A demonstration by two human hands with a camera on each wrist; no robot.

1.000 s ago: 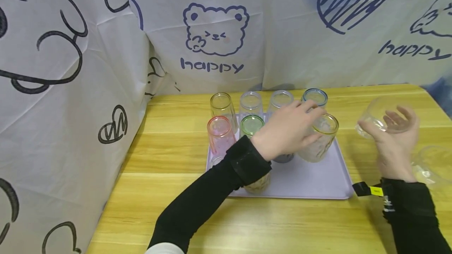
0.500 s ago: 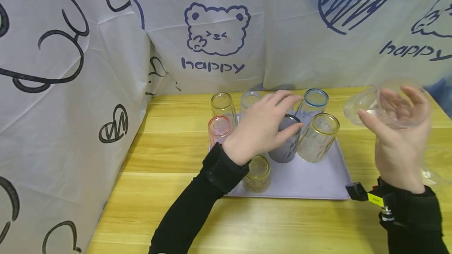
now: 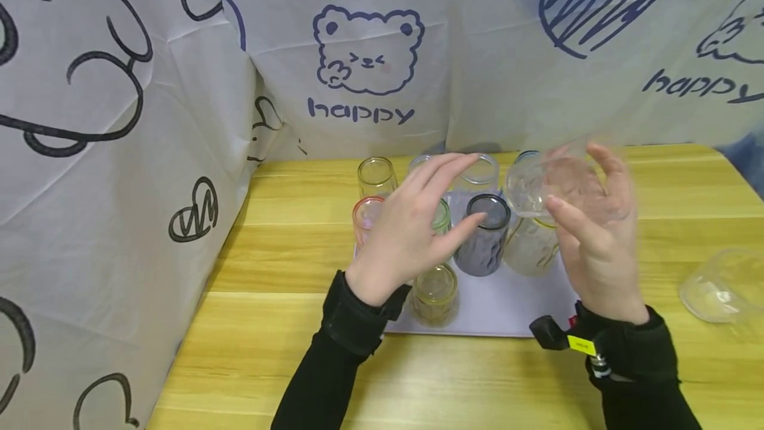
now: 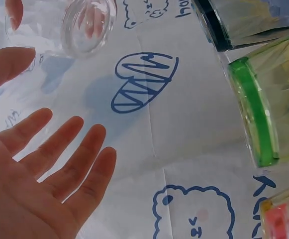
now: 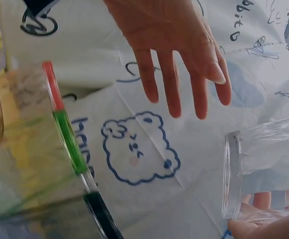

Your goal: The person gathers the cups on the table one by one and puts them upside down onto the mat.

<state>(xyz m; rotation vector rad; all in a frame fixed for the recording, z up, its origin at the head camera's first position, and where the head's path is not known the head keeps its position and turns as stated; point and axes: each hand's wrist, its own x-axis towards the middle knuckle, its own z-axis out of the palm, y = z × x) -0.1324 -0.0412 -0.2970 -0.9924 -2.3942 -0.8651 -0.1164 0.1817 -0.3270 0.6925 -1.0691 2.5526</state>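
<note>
My right hand (image 3: 597,251) grips a clear glass (image 3: 526,188), tilted on its side, thumb against the near wall and fingers round it. The glass is raised and overlaps the back right of the tray in the head view. My left hand (image 3: 406,224) is spread above the left part of the lilac tray (image 3: 507,314), fingers straight and thumb apart, holding nothing. Beside its thumb stands a dark grey glass (image 3: 482,244). A green-rimmed glass (image 3: 442,215) is partly hidden behind that hand. A yellow-rimmed glass (image 3: 531,247) stands beneath the held glass.
More glasses stand on the tray: an amber-rimmed one (image 3: 377,178), a pink-red one (image 3: 363,214), a clear one (image 3: 480,168) and a yellowish one (image 3: 436,294). Another clear glass (image 3: 716,290) is on the wooden table (image 3: 477,383) at right. A printed cloth (image 3: 364,131) hangs behind.
My left hand has moved left from over the yellow-rimmed glass. My right hand has lifted the clear glass and carried it left towards the tray.
</note>
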